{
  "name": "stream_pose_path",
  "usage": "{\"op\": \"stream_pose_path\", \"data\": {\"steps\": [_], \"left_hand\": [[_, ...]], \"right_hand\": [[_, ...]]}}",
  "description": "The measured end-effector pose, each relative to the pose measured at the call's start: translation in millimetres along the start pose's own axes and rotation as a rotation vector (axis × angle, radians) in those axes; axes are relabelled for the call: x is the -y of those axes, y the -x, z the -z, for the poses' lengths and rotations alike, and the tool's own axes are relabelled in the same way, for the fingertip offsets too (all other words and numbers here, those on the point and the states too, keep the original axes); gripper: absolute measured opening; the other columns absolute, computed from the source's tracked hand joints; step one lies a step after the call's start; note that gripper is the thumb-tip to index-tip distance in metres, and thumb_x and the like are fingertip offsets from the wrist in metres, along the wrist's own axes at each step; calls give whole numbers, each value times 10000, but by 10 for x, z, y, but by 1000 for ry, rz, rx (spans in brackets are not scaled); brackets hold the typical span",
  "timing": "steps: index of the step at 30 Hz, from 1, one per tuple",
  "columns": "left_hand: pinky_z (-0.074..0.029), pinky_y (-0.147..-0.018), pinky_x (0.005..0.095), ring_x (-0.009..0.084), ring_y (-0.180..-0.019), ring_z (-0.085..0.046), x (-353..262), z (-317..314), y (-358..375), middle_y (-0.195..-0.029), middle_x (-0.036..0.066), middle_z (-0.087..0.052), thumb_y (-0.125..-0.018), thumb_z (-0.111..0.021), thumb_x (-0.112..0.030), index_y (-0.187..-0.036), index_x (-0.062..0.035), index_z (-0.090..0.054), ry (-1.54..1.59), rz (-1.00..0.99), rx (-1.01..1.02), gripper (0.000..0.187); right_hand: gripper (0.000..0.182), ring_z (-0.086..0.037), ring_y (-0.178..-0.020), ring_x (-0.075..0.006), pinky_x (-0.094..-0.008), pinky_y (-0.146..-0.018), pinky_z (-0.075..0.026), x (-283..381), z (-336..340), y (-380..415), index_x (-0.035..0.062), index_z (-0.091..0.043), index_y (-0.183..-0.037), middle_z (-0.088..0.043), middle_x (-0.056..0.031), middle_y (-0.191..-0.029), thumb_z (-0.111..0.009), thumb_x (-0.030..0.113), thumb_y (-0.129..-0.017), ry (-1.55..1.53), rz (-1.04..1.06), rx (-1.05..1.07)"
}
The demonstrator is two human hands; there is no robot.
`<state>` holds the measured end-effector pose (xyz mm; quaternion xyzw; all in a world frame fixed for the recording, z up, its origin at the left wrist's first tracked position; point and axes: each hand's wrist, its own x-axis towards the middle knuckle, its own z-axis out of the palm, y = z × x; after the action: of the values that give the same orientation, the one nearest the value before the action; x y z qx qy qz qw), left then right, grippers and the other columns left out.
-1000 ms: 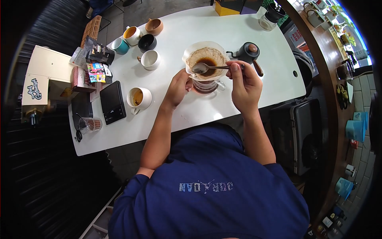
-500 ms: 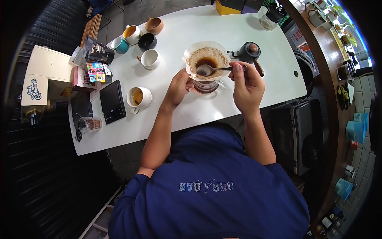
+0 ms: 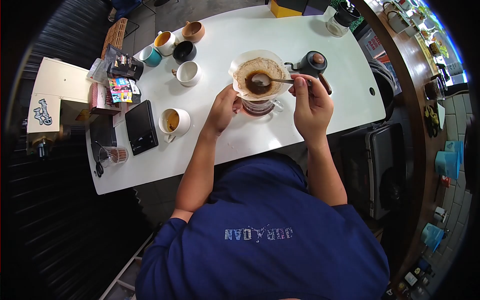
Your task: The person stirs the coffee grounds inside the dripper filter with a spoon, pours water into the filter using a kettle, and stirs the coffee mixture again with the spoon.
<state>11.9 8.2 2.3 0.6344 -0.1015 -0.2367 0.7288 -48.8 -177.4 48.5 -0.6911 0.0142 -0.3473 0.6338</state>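
A spoon [image 3: 281, 80] is pinched in my right hand [image 3: 313, 107], its bowl inside a coffee dripper [image 3: 241, 92] lined with a paper filter [image 3: 246, 68]. Wet grounds coat the filter walls, and dark liquid sits around the spoon at the bottom. The fingers of my left hand [image 3: 223, 111] are closed on the dripper's near left side; their exact hold is partly hidden. Beneath the dripper stands a glass server [image 3: 259, 108] with brown liquid in it. Just right of the dripper is a dark gooseneck kettle [image 3: 314, 64] with a wooden handle.
A white mug [image 3: 176, 123] with some liquid stands left of my forearm, beside a black scale [image 3: 141, 128]. Several cups, including a teal one [image 3: 150, 56], cluster at the back left. A glass [image 3: 116, 155] holds a utensil; a grinder [image 3: 340, 21] stands far right.
The spoon's bowl has moved from the near side of the filter toward its middle, away from me. My right hand has shifted slightly; my left hand stays at the dripper.
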Motion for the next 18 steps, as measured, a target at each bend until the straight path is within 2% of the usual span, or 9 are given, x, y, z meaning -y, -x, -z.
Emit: {"op": "stream_pose_path", "data": {"steps": [5, 9, 18], "left_hand": [[-324, -540, 221, 67, -577, -322, -15, -7, 6, -688, -20, -395, -969, -294, -278, -964, -23, -512, 9, 5, 0, 335], [-321, -537, 220, 66, -578, -324, -11, -8, -2, -681, -21, -385, -966, -298, -270, -959, -24, -512, 33, 7, 2, 327], [-319, -541, 222, 67, -583, -324, -12, -23, -1, -688, -22, -395, -969, -291, -282, -974, -22, -517, 35, -2, 3, 344]], "right_hand": [[72, -608, -639, -136, -227, -575, -455, 41, 54, -31, -18, -625, -887, -632, -99, -742, -584, 30, -852, 321, 154, 169], [70, -607, -633, -148, -237, -575, -459, 28, 30, -28, -19, -624, -887, -630, -97, -745, -589, 23, -844, 260, 182, 121], [73, -616, -654, -185, -268, -592, -479, 98, -42, -53, 4, -640, -874, -632, -109, -772, -610, 7, -807, 277, 232, 215]]}}
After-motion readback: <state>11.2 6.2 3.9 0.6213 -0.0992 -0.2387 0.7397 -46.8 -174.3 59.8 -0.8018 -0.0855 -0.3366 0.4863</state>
